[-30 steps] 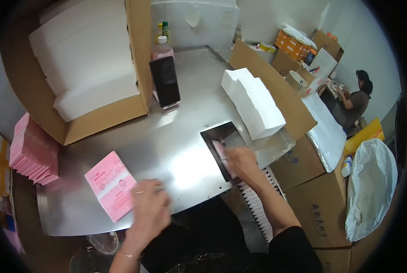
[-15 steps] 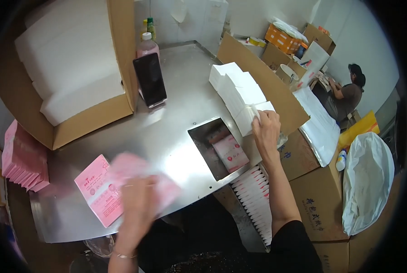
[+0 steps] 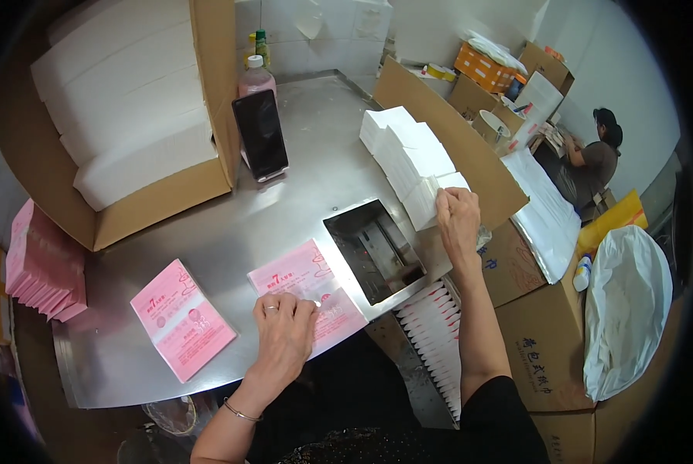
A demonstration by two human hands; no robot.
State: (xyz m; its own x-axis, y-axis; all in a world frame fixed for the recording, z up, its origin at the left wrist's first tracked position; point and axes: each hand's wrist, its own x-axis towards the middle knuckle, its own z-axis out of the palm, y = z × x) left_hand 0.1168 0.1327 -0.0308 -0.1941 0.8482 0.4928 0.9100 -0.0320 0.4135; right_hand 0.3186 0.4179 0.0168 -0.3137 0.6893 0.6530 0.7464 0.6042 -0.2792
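Near the lower middle of the head view, the person's left hand (image 3: 284, 329) lies flat on a pink printed packet (image 3: 308, 290), fingers together and pressing down on its near edge. That packet rests on the steel table (image 3: 284, 216), its long axis running from upper left to lower right, its far end touching the rim of a rectangular metal slot (image 3: 373, 251) sunk in the tabletop. A second pink packet (image 3: 182, 319) lies to the left, apart from the hand.

Right of centre, the right hand (image 3: 458, 220) reaches to a row of white tissue stacks (image 3: 408, 158) leaning against a cardboard flap (image 3: 455, 147). Its fingers curl around the nearest stack, apparently pinching it, though the grip itself is partly hidden behind the knuckles. The slot sits between the two hands, down and to the left of the right hand, so the right hand is nearer the tissue and the left nearer the packet.

Upper left holds an open carton of white tissue (image 3: 122, 124), with a dark phone (image 3: 261, 135) propped against a pink bottle (image 3: 257, 77). More pink packets (image 3: 43, 267) are stacked at the far left edge. Another person (image 3: 590, 158) sits at the upper right.
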